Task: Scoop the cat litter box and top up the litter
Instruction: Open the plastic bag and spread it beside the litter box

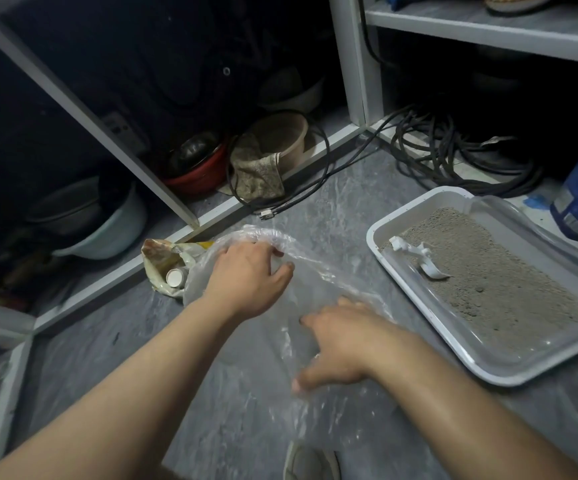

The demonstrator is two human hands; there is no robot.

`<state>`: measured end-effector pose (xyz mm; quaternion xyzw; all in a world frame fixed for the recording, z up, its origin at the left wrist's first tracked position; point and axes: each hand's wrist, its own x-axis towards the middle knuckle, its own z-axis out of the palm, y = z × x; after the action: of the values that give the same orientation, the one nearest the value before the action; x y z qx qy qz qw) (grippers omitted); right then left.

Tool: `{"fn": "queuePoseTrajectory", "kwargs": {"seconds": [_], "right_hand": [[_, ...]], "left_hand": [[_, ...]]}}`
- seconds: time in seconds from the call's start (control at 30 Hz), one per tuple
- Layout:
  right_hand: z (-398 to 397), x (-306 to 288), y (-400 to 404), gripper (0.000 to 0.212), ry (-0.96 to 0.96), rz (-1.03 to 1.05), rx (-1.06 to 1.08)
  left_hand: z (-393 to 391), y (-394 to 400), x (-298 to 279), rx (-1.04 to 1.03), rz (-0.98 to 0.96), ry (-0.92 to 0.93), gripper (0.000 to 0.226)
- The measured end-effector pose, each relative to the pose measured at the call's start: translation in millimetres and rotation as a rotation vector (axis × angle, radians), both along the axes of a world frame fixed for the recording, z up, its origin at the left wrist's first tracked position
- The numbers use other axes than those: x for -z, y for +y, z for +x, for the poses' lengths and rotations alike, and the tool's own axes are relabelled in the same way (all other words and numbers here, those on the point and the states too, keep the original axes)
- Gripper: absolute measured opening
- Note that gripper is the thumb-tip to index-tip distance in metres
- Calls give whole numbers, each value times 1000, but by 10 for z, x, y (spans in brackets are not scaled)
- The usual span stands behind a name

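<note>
Our right hand (341, 344) lies spread on the clear plastic bag (318, 271); our left hand (249, 275) pinches its rim; the litter box (419, 299) sits just right.

Left grip (246, 275) curled, right grip (341, 344) spread.

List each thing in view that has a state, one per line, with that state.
Litter box: uncovered, holding grey litter.
Scoop: lying in the litter, unheld.
Clear plastic bag: crumpled on the floor, being handled by both hands.
Left hand: fingers curled round the bag's edge.
Right hand: fingers spread, pressing on the bag.
Black cable: coiled, plug lying loose.
</note>
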<state>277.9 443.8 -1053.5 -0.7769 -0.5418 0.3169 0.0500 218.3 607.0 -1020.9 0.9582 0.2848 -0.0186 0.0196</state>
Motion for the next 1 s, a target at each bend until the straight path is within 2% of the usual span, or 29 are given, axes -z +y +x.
{"fn": "queuePoseTrajectory", "kwargs": {"seconds": [0.17,0.27,0.33,0.37,0.5,0.6,0.63,0.67,0.7,0.8,0.87,1.0], "right_hand": [[-247,52,37,84,-2,-153,-169],[-280,54,66,72,69,-39,-126],[-257,82,100,61,129,108,-13],[-235,95,114,64,174,148,53],[-189,148,110,109,367,59,191],[-244,273,85,132,314,8,259],[-260,334,97,134,288,-6,280],[-264,395,125,130,260,-11,292],[-254,452,159,117,234,0,286],[-200,495,286,59,134,-7,191],[-177,519,380,36,46,2,136],[-176,596,484,27,-244,77,-10]], "left_hand": [[-8,-17,-6,-23,88,25,34],[-31,-9,-1,-13,79,52,31],[-44,-12,13,-7,65,63,30],[-47,-15,13,-12,51,65,31],[-51,-29,-23,-54,-34,25,32],[-91,-11,-25,-86,-182,-22,26],[-102,-8,-28,-81,-243,-30,22],[-99,8,-34,-69,-292,-26,19],[-89,25,-44,-44,-316,-18,20],[-4,135,-76,-14,-318,24,24],[51,270,-52,-43,-360,-5,26],[145,546,64,-91,-292,-48,25]]}}
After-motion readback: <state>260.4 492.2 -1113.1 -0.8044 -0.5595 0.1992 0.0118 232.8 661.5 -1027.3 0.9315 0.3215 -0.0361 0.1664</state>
